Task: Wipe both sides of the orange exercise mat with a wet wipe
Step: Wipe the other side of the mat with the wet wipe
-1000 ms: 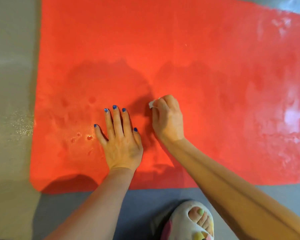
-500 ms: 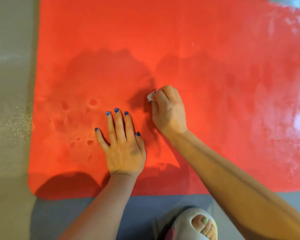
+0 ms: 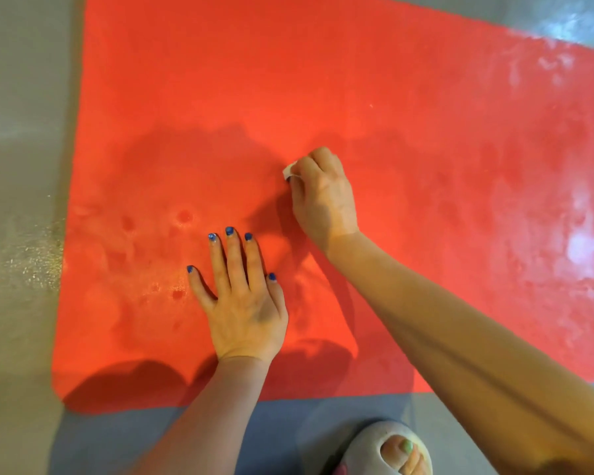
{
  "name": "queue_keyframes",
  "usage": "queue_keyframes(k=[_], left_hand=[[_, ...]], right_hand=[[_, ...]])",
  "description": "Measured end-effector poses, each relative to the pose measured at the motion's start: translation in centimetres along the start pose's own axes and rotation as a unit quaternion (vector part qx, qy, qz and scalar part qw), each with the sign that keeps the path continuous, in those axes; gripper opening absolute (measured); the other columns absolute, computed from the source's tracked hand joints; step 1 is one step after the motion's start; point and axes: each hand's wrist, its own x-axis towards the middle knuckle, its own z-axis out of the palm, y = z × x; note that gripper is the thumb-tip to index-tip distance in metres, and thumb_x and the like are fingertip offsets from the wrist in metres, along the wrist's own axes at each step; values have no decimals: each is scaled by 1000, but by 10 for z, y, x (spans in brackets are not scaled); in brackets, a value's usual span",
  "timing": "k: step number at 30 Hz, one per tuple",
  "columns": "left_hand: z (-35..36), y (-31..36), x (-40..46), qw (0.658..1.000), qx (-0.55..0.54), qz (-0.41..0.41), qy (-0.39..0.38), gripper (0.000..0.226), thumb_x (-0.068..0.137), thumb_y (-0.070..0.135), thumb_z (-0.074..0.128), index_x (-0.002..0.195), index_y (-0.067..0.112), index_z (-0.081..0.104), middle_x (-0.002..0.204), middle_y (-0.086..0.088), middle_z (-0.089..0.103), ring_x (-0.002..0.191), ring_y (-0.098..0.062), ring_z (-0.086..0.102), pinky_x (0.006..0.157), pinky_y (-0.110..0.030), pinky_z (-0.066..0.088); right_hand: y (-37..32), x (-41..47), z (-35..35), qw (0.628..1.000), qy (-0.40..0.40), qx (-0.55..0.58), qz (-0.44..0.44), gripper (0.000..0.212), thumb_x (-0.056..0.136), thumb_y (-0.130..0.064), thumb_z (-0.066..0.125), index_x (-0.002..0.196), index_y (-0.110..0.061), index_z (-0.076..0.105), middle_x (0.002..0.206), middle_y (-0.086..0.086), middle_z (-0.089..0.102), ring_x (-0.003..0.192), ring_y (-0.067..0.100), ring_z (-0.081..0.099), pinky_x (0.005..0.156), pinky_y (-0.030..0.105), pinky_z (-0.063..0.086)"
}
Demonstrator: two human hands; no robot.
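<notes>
The orange exercise mat (image 3: pixel 323 80) lies flat on the floor and fills most of the view. Damp, shiny streaks cover its right part, and a few darker spots sit near its left edge. My left hand (image 3: pixel 244 303) rests flat on the mat near its front edge, fingers straight and spread. My right hand (image 3: pixel 323 197) is curled around a small white wet wipe (image 3: pixel 288 171) and presses it against the mat just beyond my left fingertips. Only a corner of the wipe shows past the fingers.
Grey floor (image 3: pixel 21 166) borders the mat on the left, with a gritty patch (image 3: pixel 35 258) beside the mat's edge. A bluish-grey strip of floor (image 3: pixel 288 416) runs along the front. My foot in a white open-toe slipper (image 3: pixel 388 447) stands at the bottom.
My right hand has slid the wipe away from me, further up the mat. My left hand has stayed flat in the same spot on the mat.
</notes>
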Motion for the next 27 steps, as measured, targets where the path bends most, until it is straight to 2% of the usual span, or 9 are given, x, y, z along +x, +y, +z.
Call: queue_keyframes(k=[3,7,11,13,15,20,21,25,27], left_hand=[[-1,1,0,1000,1,6,-1,62,97,29,38,155,7,33,166,-15,21,156,-33,10,119,-66,11],[1,-1,1,1000,0,0,2,63,94,29,40,153,9,38,164,-13,27,155,-32,15,118,-64,13],[-5,7,15,999,-38,-12,17,61,83,25,50,140,5,51,150,-19,43,149,-37,29,113,-66,21],[-7,18,39,997,-77,-18,24,60,83,25,54,140,5,51,146,-17,45,148,-36,31,113,-65,24],[-7,24,58,997,-72,-2,6,63,92,30,46,151,10,41,157,-10,35,153,-30,21,117,-64,16],[1,24,61,999,-32,8,-26,66,95,34,32,158,14,29,167,-5,19,157,-28,7,120,-66,8],[1,25,60,999,-28,7,-24,66,96,35,31,158,14,28,168,-4,19,157,-28,7,120,-66,8],[5,26,62,1000,-3,8,-19,65,98,34,30,159,13,25,169,-1,17,157,-30,5,119,-67,7],[6,26,61,1000,6,14,-23,63,98,33,31,159,16,27,169,-1,17,157,-30,4,119,-67,7]], right_hand=[[32,3,-16,998,10,-52,-28,19,88,-18,51,79,-5,63,84,16,57,78,37,55,69,48,48],[46,2,-20,993,75,-36,84,12,85,-12,58,78,-5,63,87,13,54,81,33,54,69,43,47],[40,-2,-13,992,83,-20,90,12,87,-8,59,77,-3,61,88,13,55,80,33,55,67,38,46],[42,-3,-15,991,91,-24,94,13,88,-9,59,77,-3,62,88,12,56,79,32,55,67,30,41],[40,-7,-17,990,102,-18,92,12,89,-9,59,80,-4,64,88,11,56,79,30,54,68,22,36],[63,-7,-42,999,-11,-32,8,15,91,-15,59,97,-8,71,95,9,57,83,28,58,67,32,46],[77,-2,-51,998,-5,-49,25,14,90,-15,59,95,-8,71,95,10,56,83,29,59,66,33,46],[114,29,-67,963,95,-88,237,16,88,-10,55,90,-3,68,101,16,56,94,37,58,74,38,41],[97,43,-48,958,104,-102,248,17,88,-11,52,90,-1,66,102,18,56,94,39,56,77,40,38]])
